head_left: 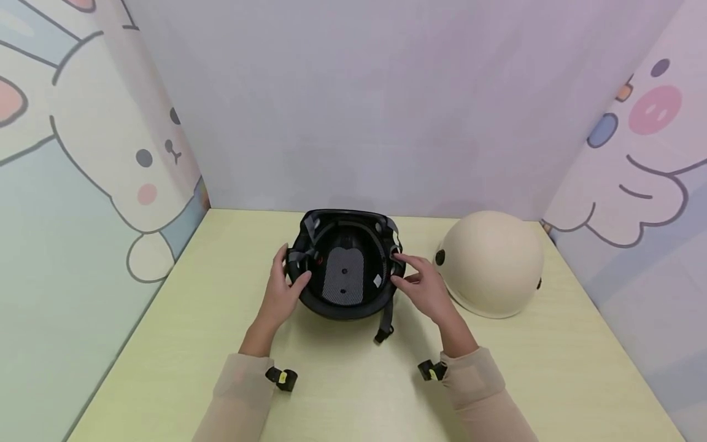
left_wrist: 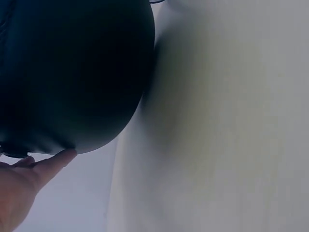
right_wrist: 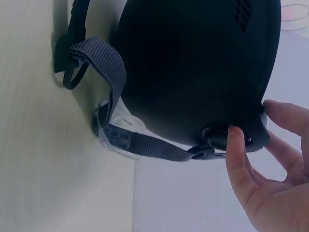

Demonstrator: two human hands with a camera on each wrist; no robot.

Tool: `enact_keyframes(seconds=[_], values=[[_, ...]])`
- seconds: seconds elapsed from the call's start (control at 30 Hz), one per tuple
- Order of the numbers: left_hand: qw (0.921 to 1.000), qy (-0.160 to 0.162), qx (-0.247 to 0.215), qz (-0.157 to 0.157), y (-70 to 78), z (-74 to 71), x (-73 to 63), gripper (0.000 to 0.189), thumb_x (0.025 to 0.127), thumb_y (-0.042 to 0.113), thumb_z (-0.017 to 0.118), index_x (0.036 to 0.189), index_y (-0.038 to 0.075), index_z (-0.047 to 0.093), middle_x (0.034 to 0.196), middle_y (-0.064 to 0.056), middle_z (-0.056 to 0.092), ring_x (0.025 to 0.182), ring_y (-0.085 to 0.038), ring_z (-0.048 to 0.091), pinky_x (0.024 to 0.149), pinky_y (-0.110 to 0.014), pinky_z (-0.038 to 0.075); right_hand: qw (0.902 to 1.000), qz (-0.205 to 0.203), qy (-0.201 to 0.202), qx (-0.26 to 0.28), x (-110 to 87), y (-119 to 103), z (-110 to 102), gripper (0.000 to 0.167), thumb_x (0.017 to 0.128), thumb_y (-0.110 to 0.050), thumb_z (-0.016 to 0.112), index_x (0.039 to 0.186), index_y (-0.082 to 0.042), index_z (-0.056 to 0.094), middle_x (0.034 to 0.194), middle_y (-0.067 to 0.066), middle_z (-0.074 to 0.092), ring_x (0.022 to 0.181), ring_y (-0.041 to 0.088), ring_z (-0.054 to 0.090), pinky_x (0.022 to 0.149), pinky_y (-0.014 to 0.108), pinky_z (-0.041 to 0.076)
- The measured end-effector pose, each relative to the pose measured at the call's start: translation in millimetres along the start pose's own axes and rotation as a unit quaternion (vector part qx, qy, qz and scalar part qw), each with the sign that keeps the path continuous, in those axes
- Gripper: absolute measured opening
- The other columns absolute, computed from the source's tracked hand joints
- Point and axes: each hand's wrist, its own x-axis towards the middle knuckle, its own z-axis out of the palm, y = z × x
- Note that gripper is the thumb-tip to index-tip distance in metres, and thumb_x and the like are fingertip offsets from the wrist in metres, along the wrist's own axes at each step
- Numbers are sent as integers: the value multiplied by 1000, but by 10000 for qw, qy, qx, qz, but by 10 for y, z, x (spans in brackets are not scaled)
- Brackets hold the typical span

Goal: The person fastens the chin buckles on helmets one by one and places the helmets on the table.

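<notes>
A black helmet (head_left: 343, 312) lies upside down on the table, its padded inside facing up. My left hand (head_left: 278, 294) grips its left rim, thumb over the edge and fingers along the outer shell. In the left wrist view, fingertips (left_wrist: 66, 154) touch the dark shell. On the opposite side my right hand (head_left: 429, 293) pinches the rim beside a round side fitting (right_wrist: 217, 137), thumb and fingers either side of the edge. A grey chin strap (right_wrist: 159, 147) trails from there, and its black buckle (head_left: 383, 333) hangs over the front right.
A cream helmet (head_left: 497, 264) sits dome up to the right, close to my right hand. The pale yellow table (head_left: 182, 344) meets a plain lilac wall (head_left: 353, 110) behind, with cartoon-printed walls on both sides.
</notes>
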Motion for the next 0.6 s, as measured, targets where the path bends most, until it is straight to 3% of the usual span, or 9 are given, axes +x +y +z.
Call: enact_keyframes(seconds=[0.27,0.47,0.6], values=[[9941,200,1021,311,97,-38,43,73,96,29,62,155,16,20,155,-15,19,137,-35,27,104,-58,28,9993,-76,-255,257,-128,123,-131,54,94,-17,67,145,-15,48,143,16,41,103,33,63,78,45,52],[9909,135,1257,455,134,-55,65,69,94,25,64,153,15,28,155,-19,17,138,-39,25,104,-62,26,9992,-174,-279,214,-199,255,-164,54,93,-14,69,143,-9,50,138,22,45,98,34,64,75,42,54],[9921,12,1226,276,151,-48,69,65,96,21,62,152,16,31,156,-19,15,139,-41,24,104,-62,26,9988,-160,-393,229,-251,328,-171,54,91,-13,70,142,-9,52,138,22,47,96,30,66,73,39,54]])
